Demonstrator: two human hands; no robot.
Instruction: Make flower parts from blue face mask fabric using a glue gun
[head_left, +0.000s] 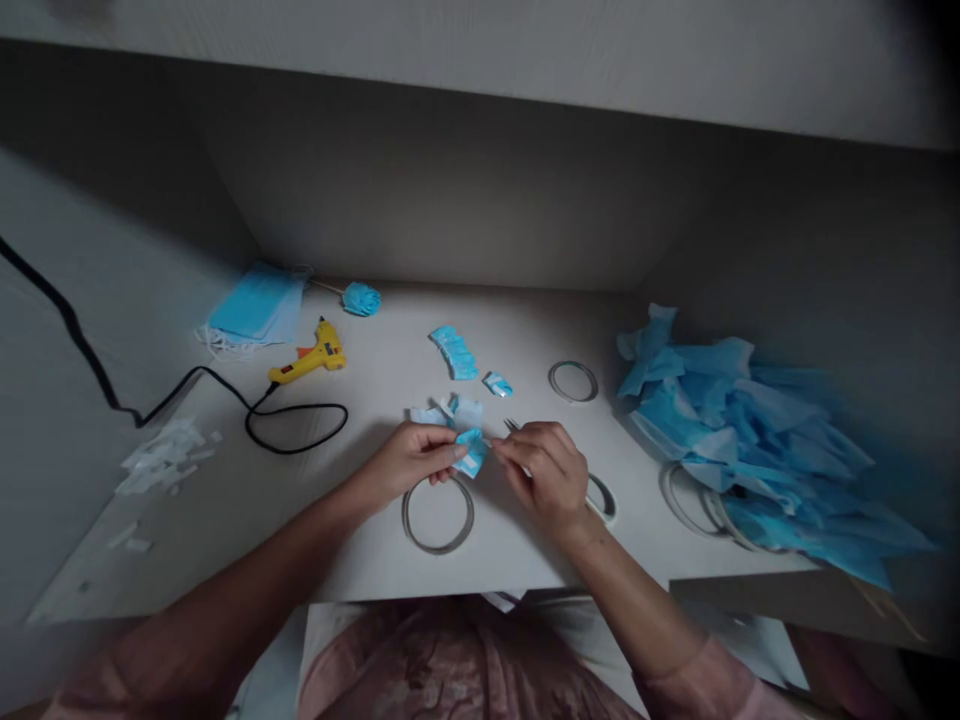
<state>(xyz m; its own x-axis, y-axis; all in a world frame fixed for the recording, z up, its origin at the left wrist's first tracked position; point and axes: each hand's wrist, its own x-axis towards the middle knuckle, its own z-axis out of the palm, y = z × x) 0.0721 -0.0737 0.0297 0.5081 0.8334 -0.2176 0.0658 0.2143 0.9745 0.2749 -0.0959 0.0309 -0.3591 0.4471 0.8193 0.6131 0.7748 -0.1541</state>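
Observation:
My left hand is closed, pinching a small folded piece of blue mask fabric with a white patch on it. Close to its right edge, the fingers of my right hand are pinched together on what looks like a tiny white strip. Scissors show on both sides of the right hand, tips at upper left and a handle loop at lower right; whether the hand grips them is hidden. Pale and blue fabric scraps lie just behind the left fingers. A tape ring lies below.
Farther back lie a pleated blue strip, a small blue piece and another ring. At left are a yellow glue gun with black cord, masks, a blue flower and white scraps. Blue fabric heaps at right.

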